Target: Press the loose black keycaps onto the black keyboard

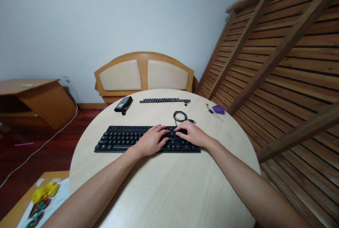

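Observation:
A black keyboard (119, 139) lies across the middle of a round pale wooden table (169, 185). My left hand (152, 139) rests on the keys right of the keyboard's middle, fingers curled and pointing right. My right hand (191, 133) lies on the keyboard's right part, fingers bent down onto the keys, tips nearly meeting the left hand's. What the fingertips press or pinch is too small to make out. The keyboard's coiled black cable (180, 116) sits just behind my right hand.
A row of loose black keycaps (164, 100) lies at the table's far side. A dark pouch (123, 104) is at the back left, a purple item (218, 109) with small tools at the back right. A chair (144, 74) stands behind the table; wooden slats rise on the right.

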Demonstrator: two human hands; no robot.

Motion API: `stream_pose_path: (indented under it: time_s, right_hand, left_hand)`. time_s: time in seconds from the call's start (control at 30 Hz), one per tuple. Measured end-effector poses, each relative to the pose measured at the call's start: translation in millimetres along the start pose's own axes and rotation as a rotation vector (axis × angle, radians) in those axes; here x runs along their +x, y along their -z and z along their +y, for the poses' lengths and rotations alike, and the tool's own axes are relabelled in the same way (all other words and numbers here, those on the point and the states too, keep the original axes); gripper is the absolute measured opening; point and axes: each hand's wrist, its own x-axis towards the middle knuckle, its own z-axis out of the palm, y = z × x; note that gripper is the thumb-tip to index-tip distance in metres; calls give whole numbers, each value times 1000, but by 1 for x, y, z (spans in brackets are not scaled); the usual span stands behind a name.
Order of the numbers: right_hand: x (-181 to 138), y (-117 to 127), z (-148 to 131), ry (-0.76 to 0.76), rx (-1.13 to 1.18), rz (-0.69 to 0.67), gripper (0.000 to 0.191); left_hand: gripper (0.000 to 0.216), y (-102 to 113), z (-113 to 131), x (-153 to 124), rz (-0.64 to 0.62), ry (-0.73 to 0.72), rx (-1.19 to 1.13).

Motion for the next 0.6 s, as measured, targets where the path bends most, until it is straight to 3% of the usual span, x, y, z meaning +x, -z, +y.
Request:
stream_pose_path:
  time_s: [0.6]
  right_hand:
    - [0, 1, 1, -4, 11, 2, 15]
  left_hand:
    - [39, -2, -2, 0, 10, -9, -5]
